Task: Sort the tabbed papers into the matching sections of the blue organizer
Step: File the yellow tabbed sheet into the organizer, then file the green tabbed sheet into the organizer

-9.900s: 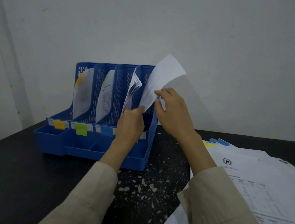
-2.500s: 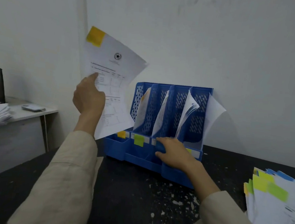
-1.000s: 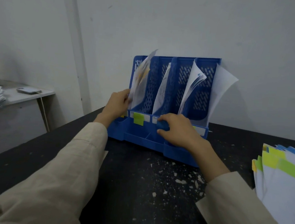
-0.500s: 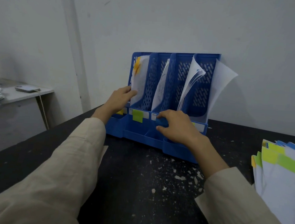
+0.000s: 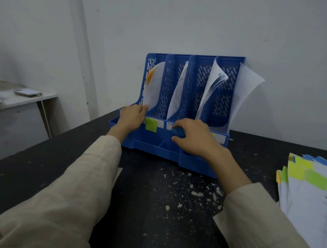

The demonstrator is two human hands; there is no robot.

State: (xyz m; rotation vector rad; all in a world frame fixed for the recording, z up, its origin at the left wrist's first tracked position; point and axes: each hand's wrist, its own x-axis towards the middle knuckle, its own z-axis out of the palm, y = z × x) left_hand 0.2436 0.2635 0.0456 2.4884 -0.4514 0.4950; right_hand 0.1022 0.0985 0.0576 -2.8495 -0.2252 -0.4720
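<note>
Both arms reached forward; left hand (image 5: 132,116) and right hand (image 5: 192,137) rested on the organizer (image 5: 198,162), grips loose, pinching nothing.

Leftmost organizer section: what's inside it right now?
The leftmost section of the blue organizer holds curved white paper with an orange tab near its top. The left hand covers the paper's bottom edge and that section's front label.

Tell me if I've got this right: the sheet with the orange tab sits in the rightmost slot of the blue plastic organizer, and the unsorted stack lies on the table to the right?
Not quite. The head view shows the orange-tabbed sheet in the leftmost slot of the blue plastic organizer, by the left hand. The unsorted stack does lie on the right.
</note>
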